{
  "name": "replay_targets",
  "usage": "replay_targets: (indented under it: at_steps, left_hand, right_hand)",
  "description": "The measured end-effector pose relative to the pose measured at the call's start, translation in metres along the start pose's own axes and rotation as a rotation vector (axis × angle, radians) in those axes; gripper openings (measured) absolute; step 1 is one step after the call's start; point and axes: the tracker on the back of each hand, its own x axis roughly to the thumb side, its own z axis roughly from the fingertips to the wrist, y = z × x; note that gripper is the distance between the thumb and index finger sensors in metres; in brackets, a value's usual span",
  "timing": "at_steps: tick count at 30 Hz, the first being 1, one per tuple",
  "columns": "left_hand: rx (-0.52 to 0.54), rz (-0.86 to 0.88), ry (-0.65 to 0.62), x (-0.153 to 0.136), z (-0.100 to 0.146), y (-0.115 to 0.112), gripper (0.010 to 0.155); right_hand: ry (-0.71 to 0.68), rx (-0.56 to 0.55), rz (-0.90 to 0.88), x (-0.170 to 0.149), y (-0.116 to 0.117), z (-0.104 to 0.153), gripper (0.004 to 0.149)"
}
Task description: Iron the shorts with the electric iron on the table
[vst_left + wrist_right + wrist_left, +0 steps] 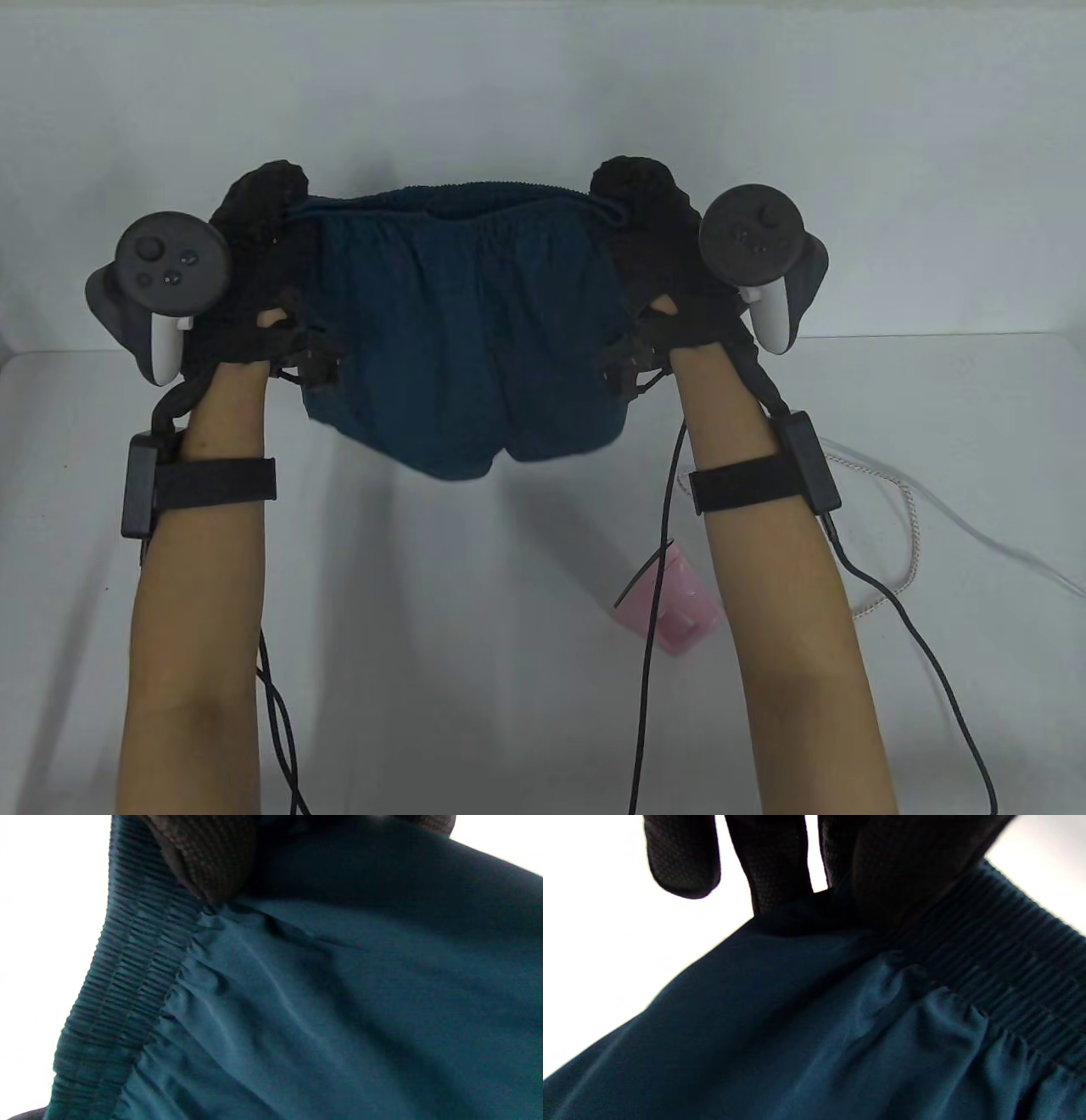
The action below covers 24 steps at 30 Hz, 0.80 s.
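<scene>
1. Left hand and right hand each grip a waistband end of the teal shorts, which hang between their fingers.
2. White table lies below; a pink object sits under the right forearm.

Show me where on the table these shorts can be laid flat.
The widest bare stretch of the table runs between the two forearms, below the hanging shorts that the left hand and right hand hold by the waistband. The table's left part beyond the left forearm is bare too. The right side is crowded: a pink object and a white cord lie there.
</scene>
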Motion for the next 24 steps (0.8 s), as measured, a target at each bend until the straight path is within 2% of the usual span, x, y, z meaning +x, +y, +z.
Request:
replay_targets:
  at_steps: [3,5,7,10,15,17,20,24]
  left_hand:
    - [-0.037,0.028,-0.016,-0.015,0.024,0.008,0.045]
    - [-0.147,0.007,-0.004,-0.035,0.052,0.005,0.045]
    - [-0.240,-0.033,0.005,-0.051,0.076,-0.001,0.045]
    - [-0.454,-0.101,0.055,-0.078,0.120,-0.016,0.045]
    - [-0.762,-0.218,0.100,-0.113,0.190,-0.044,0.045]
    - [-0.870,-0.295,0.079,-0.116,0.210,-0.053,0.046]
    - [-1.021,-0.404,0.029,-0.114,0.236,-0.064,0.046]
    - [-1.210,-0.565,-0.079,-0.102,0.267,-0.078,0.045]
  right_hand:
    - [-0.087,0.084,0.217,0.000,0.006,0.023,0.048]
    - [-0.098,0.251,0.388,-0.008,0.021,0.045,0.048]
    - [-0.074,0.369,0.474,-0.015,0.035,0.063,0.048]
    - [-0.080,0.530,0.623,-0.027,0.064,0.102,0.048]
    - [-0.236,0.749,0.959,-0.032,0.110,0.171,0.049]
    - [-0.304,0.807,1.031,-0.034,0.121,0.196,0.050]
    - [-0.368,0.870,1.056,-0.040,0.133,0.228,0.050]
    - [-0.456,1.014,1.083,-0.049,0.148,0.272,0.050]
